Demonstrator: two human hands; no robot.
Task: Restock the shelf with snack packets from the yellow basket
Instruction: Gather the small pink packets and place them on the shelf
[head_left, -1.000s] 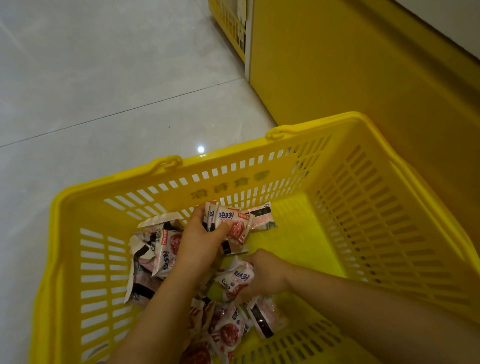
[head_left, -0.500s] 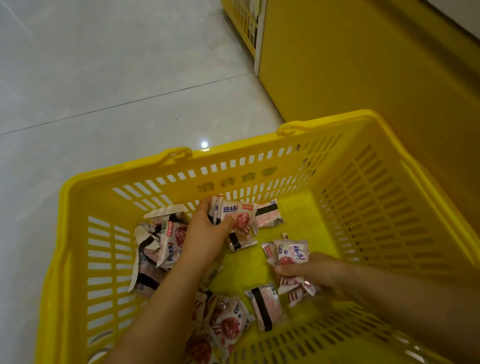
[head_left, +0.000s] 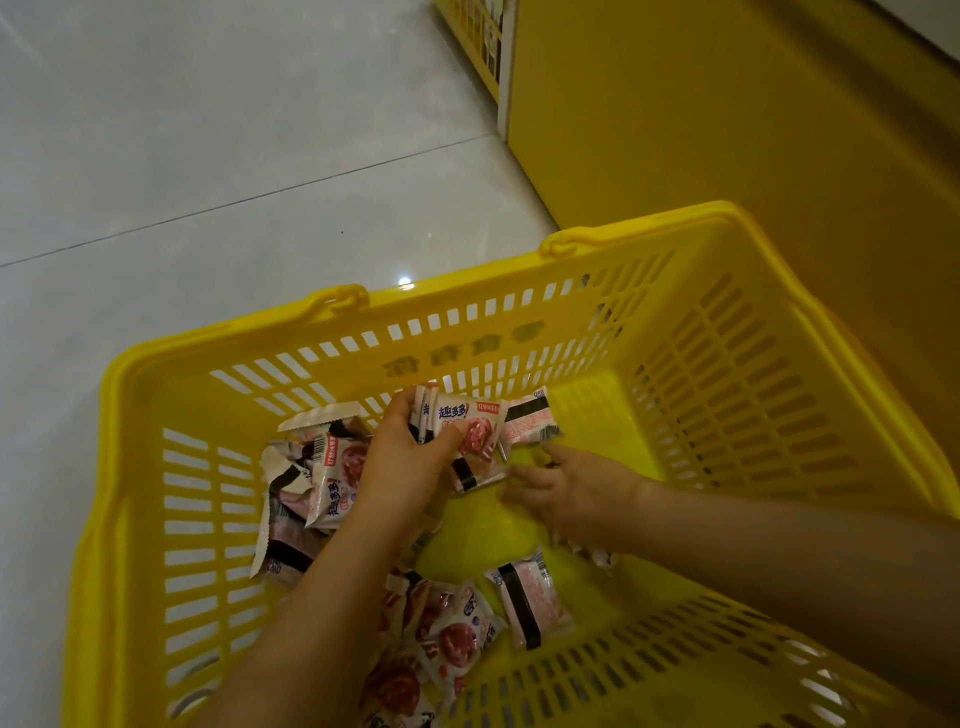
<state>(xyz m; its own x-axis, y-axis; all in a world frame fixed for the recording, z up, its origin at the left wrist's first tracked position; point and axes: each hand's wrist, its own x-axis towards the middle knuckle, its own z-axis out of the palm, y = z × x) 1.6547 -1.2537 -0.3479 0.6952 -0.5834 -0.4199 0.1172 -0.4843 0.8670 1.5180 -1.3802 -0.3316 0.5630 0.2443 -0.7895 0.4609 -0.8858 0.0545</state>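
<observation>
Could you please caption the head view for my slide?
The left hand grips a stack of snack packets inside the yellow basket while the open right hand reaches beside it.

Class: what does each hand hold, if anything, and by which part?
Left hand grips the stack of snack packets by its left end, thumb on front. Right hand holds nothing.

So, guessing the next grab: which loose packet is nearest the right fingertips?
The black-striped packet at the far wall, beyond the right hand; the other striped one lies nearer the camera.
</observation>
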